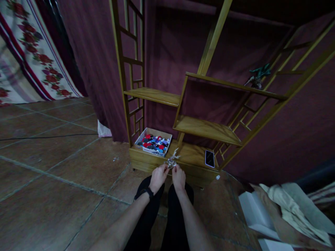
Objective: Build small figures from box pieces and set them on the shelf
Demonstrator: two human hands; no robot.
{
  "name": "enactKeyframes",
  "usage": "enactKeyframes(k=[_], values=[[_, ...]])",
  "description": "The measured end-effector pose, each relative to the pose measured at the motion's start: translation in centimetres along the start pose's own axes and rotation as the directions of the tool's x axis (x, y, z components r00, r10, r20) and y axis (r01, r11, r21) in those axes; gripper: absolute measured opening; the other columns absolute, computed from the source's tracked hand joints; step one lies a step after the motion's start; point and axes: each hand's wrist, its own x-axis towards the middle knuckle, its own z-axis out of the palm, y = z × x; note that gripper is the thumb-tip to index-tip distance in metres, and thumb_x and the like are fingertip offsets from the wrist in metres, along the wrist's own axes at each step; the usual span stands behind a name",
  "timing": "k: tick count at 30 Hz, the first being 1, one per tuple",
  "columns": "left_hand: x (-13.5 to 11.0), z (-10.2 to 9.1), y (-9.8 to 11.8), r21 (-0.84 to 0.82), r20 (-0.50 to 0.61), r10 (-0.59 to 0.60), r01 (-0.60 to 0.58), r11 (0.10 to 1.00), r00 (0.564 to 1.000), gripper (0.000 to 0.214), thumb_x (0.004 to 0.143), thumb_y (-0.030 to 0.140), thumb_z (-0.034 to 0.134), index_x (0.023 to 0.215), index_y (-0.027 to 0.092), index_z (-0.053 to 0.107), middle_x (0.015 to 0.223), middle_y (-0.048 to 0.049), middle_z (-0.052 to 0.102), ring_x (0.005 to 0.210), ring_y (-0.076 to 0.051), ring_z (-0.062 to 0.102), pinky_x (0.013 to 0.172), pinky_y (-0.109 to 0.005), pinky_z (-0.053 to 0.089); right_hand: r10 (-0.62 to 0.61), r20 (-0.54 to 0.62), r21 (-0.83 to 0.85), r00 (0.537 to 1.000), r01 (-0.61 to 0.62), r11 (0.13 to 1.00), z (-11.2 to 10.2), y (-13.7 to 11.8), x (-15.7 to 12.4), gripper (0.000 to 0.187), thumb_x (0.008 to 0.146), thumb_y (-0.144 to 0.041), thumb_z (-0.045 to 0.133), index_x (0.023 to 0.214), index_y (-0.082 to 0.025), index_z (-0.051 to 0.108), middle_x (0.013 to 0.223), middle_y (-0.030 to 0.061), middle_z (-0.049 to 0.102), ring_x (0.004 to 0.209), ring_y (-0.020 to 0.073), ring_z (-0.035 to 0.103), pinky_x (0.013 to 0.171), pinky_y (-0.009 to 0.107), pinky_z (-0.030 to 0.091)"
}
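Observation:
My left hand (159, 177), with a dark band on its wrist, is closed, its fingertips pinching the left side of a shiny silvery bunch (171, 162). From the other side my right hand (178, 177) pinches the same bunch. It glints like metal or clear plastic, and pale, thin ends stick up from it; its exact kind is too small to make out. Both hands are close together in front of the low wooden shelf, above my knees. Just beyond them, to the left, an open shallow box (167, 148) holds many small red, black, blue and white pieces.
A phone (209, 158) lies on the low shelf (193, 153) at right. Higher wooden boards (206, 129) overhang it. A green and brown ornament (258, 76) stands on an upper board. White boxes (258, 212) and cloth lie at lower right. A cable (49, 137) crosses the tiled floor.

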Motion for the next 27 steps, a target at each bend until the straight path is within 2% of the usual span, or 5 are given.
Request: enactKeyframes(k=[5, 10, 18, 27], values=[[-0.1, -0.3, 0.6, -0.014, 0.019, -0.051, 0.051, 0.999, 0.999, 0.017, 0.084, 0.027, 0.051, 0.096, 0.021, 0.062, 0.089, -0.0053, 0.067, 0.085, -0.017, 0.062, 0.071, -0.023, 0.040, 0.010, 0.012, 0.037, 1.000, -0.011, 0.999, 0.0, 0.1, 0.1, 0.020, 0.084, -0.020, 0.041, 0.090, -0.022, 0.060, 0.081, 0.0046, 0.070, 0.073, 0.0189, 0.064, 0.061, 0.025, 0.039], [0.2, 0.0, 0.2, 0.007, -0.025, -0.058, 0.058, 0.998, 0.998, 0.017, 0.085, 0.026, 0.048, 0.096, 0.020, 0.061, 0.089, -0.0053, 0.067, 0.083, -0.016, 0.062, 0.070, -0.023, 0.039, -0.022, -0.005, 0.184, 1.000, 0.022, 0.983, 0.1, 0.3, 0.1, 0.023, 0.082, -0.018, 0.041, 0.097, -0.023, 0.058, 0.086, 0.0023, 0.070, 0.076, 0.0184, 0.065, 0.064, 0.025, 0.041], [0.6, 0.5, -0.6, -0.060, -0.107, -0.112, 0.106, 0.993, 0.988, 0.016, 0.085, 0.025, 0.047, 0.093, 0.019, 0.060, 0.088, -0.0045, 0.067, 0.079, -0.016, 0.061, 0.066, -0.023, 0.038, -0.093, -0.065, 0.469, 0.994, 0.113, 0.876, 0.7, 1.1, 0.3, 0.026, 0.084, -0.025, 0.040, 0.103, -0.022, 0.057, 0.095, 0.0025, 0.069, 0.086, 0.0163, 0.064, 0.076, 0.025, 0.045], [0.8, 0.4, -0.6, -0.141, -0.125, -0.177, 0.159, 0.977, 0.976, 0.012, 0.082, 0.023, 0.052, 0.090, 0.019, 0.060, 0.086, -0.0045, 0.067, 0.080, -0.016, 0.061, 0.069, -0.024, 0.039, -0.112, -0.056, 0.590, 0.992, 0.123, 0.798, 0.5, 1.2, 0.1, 0.027, 0.083, -0.032, 0.043, 0.101, -0.022, 0.060, 0.093, 0.0028, 0.070, 0.083, 0.0170, 0.064, 0.076, 0.027, 0.047]])
